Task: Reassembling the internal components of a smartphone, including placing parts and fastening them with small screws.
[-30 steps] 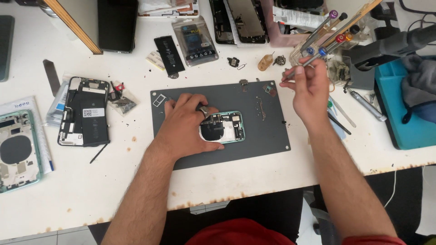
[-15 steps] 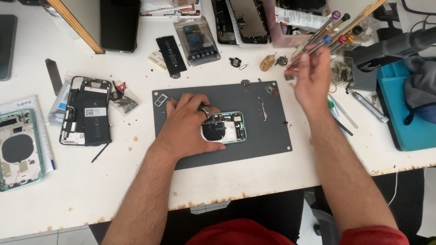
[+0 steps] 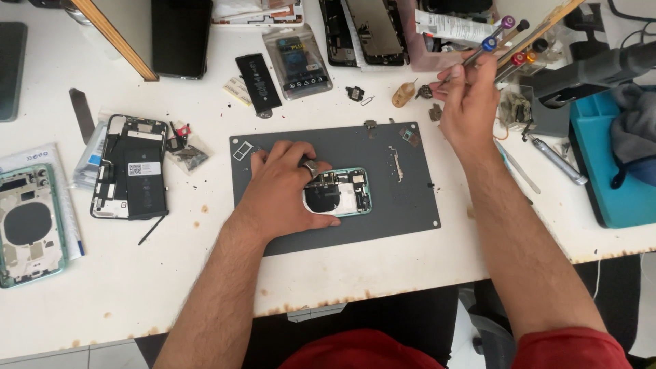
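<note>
An opened teal phone housing [image 3: 345, 193] lies on a dark grey work mat [image 3: 403, 205] in the middle of the white table. My left hand [image 3: 283, 188] rests flat on the housing's left half and pins it down, covering much of it. My right hand [image 3: 468, 102] is raised at the mat's far right corner, beside a rack of screwdrivers with coloured caps [image 3: 512, 34]. Its fingers pinch a thin metal tool [image 3: 471, 58] that points up toward the rack.
A disassembled black phone [image 3: 130, 167] and a teal back housing [image 3: 27, 225] lie to the left. A black battery [image 3: 258, 83], a bagged part [image 3: 297, 61] and small screws sit behind the mat. A blue tray [image 3: 615, 178] stands at the right.
My right hand has moved up and away from the mat toward the screwdriver rack. My left hand has stayed on the phone housing.
</note>
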